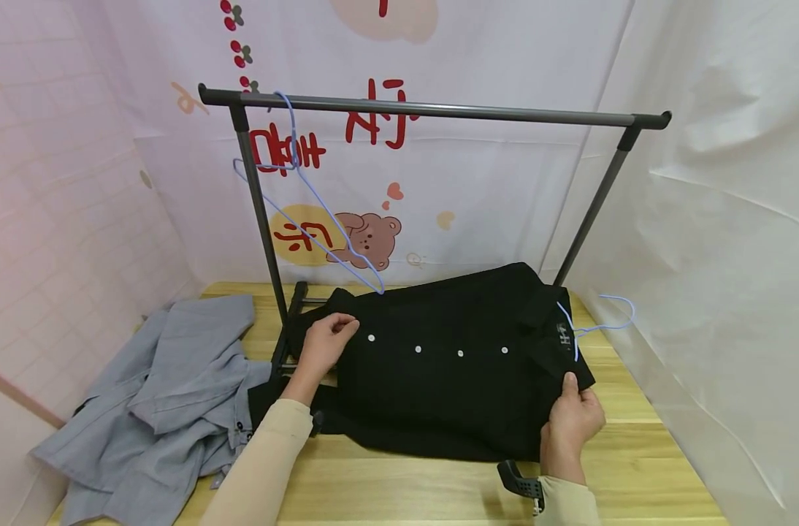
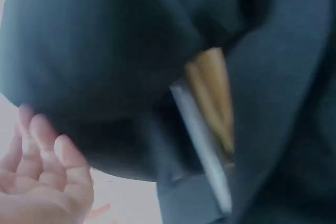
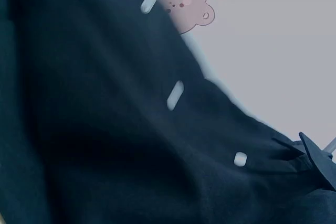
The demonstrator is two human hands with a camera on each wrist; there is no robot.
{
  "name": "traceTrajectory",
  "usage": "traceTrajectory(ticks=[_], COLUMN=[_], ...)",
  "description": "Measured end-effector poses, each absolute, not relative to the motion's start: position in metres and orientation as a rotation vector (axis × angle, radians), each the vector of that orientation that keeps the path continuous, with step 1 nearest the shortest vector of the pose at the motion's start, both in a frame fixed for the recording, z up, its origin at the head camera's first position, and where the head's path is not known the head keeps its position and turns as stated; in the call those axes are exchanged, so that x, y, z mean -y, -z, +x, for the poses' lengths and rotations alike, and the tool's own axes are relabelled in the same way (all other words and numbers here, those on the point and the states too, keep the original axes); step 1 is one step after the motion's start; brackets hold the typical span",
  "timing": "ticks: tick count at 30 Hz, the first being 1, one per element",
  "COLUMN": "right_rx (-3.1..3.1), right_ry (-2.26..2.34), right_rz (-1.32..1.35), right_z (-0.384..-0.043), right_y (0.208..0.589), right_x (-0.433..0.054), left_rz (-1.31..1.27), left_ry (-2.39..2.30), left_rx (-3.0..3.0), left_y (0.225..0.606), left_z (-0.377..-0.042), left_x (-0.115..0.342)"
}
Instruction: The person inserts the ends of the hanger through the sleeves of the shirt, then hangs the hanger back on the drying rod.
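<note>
We've got the black shirt (image 1: pixel 439 387) spread out in front of the rack (image 1: pixel 439 109), over the tabletop (image 1: pixel 399 489), collar off to our right and its row of white buttons (image 1: pixel 461 353) facing up at us. Our right hand (image 1: pixel 573 420) is pinching the cloth just below the collar, thumb on top. A blue hanger (image 1: pixel 633 313) sits in the neck, hook poking out sideways past the collar.

Our left hand (image 1: pixel 330 340) is over at the other end of the shirt, fingers loosely bent. The left wrist view has the fingertips right by the edge of the dark cloth with nothing in the palm; we can't tell if they're actually touching it.

There's a second hanger (image 1: pixel 294 142) on the rack's bar, near the left post. Its lower corner comes down by the shirt's edge, and again we can't tell if they touch. Some grey clothes (image 1: pixel 189 372) are heaped on our left, and behind everything there's a white backdrop (image 1: pixel 505 197) with a cartoon bear on it.
</note>
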State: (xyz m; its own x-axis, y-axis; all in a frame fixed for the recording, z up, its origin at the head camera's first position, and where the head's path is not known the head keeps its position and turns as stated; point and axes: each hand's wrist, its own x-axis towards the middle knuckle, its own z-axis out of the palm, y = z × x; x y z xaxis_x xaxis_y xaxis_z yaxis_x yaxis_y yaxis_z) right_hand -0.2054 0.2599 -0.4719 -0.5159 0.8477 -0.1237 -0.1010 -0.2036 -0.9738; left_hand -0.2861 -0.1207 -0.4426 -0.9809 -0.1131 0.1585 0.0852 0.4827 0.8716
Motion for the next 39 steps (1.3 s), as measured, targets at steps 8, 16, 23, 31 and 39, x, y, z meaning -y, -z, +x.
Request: traceTrajectory(ticks=[8, 16, 23, 31, 39], right_rx=[1.386, 1.395, 1.436, 1.442, 1.420], right_ry=[-1.761, -1.776, -1.767, -1.769, -1.775], right_rz=[-0.910, -0.899, -0.899, -0.900, -0.894], right_z=[-0.209, -0.213, -0.216, -0.220, -0.224], right_y=[0.478, 0.477, 0.476, 0.478, 0.479], right_x=[-0.259, -0.258, -0.255, -0.254, -0.257], left_rz=[0.114, 0.094, -0.045, -0.087, 0.070], left_ry=[1.276, 1.045, 0.976, 0.975, 1.106], left_rx=[2.780, 3.018, 2.978, 2.856, 2.619], left_y=[0.470, 0.487, 0.490, 0.479, 0.426], left_z=[-0.287, -0.290, -0.293, -0.294, -0.291], left_x=[0.133, 0.118, 0.094, 0.101, 0.134])
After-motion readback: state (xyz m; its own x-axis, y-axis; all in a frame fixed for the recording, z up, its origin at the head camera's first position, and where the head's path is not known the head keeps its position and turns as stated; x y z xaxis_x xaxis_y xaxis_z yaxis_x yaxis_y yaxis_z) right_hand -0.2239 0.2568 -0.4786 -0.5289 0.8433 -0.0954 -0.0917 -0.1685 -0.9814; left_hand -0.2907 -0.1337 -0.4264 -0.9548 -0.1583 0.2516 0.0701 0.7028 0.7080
